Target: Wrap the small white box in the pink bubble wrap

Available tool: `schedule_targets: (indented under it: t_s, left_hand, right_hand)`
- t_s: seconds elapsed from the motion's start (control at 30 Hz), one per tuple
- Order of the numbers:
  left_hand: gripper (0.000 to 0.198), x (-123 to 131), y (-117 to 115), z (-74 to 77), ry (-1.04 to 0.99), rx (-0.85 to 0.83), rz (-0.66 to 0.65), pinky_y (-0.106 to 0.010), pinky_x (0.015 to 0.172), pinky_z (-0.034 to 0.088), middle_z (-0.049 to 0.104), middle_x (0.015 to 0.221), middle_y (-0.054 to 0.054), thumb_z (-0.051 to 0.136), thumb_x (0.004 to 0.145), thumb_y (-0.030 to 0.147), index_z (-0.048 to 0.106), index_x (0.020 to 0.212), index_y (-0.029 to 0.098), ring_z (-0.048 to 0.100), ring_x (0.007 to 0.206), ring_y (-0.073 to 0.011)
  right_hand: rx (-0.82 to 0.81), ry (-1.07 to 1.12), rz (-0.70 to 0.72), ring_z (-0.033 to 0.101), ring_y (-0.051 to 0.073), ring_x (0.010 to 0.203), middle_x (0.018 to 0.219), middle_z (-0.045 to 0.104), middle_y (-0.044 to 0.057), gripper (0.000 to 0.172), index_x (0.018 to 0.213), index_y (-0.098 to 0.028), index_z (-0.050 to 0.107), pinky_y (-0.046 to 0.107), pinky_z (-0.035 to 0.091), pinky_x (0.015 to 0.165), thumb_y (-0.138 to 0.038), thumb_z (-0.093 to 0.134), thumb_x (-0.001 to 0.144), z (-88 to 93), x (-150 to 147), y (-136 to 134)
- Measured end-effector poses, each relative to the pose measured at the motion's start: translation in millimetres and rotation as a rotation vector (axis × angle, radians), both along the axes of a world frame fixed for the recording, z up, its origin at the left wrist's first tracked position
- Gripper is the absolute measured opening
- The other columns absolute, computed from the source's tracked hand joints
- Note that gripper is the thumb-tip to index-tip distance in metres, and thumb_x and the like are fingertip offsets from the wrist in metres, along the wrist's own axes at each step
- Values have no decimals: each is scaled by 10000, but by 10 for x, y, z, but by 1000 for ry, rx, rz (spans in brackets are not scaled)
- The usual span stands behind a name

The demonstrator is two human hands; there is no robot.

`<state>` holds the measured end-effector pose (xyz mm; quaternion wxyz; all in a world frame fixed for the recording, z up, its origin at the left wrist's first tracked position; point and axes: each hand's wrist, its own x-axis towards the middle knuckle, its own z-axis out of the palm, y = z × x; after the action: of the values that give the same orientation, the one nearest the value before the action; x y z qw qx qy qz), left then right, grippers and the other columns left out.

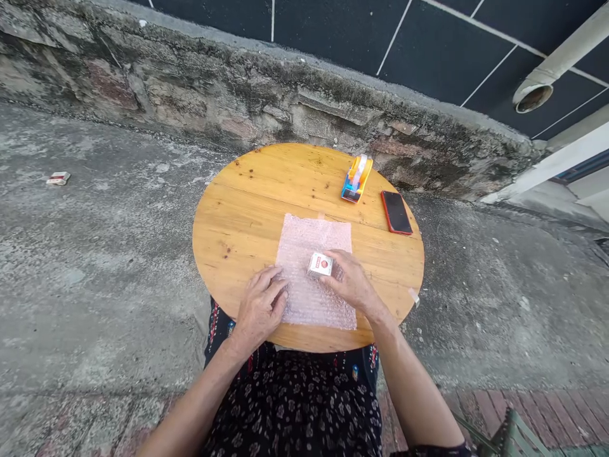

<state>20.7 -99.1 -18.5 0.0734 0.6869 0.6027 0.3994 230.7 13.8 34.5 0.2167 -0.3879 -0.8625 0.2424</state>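
A sheet of pink bubble wrap [316, 304] lies flat on the round wooden table [238, 222]. Over its middle, my right hand [353, 279] grips a small white box [320, 264] with red print, thumb on the near side and fingers on the far side. Whether the box rests on the wrap or is just above it, I cannot tell. My left hand [261, 301] lies at the left edge of the wrap, fingers stretched out and slightly bent, with nothing held in it.
Toward the back right of the table stands a yellow and blue tape dispenser [356, 178]. A phone in a red case [396, 212] lies near the right edge, and a bit of tape [413, 295] sticks to the rim. Behind runs a stone wall [266, 108].
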Motion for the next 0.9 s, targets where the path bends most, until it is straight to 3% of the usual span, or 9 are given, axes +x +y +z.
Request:
schedule_targets:
  t_s: [0.13, 0.9]
  left_hand:
    - [237, 1, 9, -14, 32, 3, -1, -501, 1011, 447, 581, 1264, -105, 501, 869, 139, 657, 1038, 195, 492, 1221, -286]
    - [238, 5, 15, -19, 91, -6, 5, -478, 1012, 443, 591, 1252, -117, 488, 881, 133, 665, 1035, 170, 501, 1214, -278]
  right_hand:
    - [17, 32, 9, 555, 251, 1156, 1242, 616, 87, 469, 1252, -241, 553, 440, 421, 993, -180, 635, 794, -25, -42, 20]
    - [-5, 142, 37, 567, 231, 1151, 1235, 619, 97, 457, 1253, -210, 551, 424, 439, 989, -167, 618, 803, -118, -37, 22]
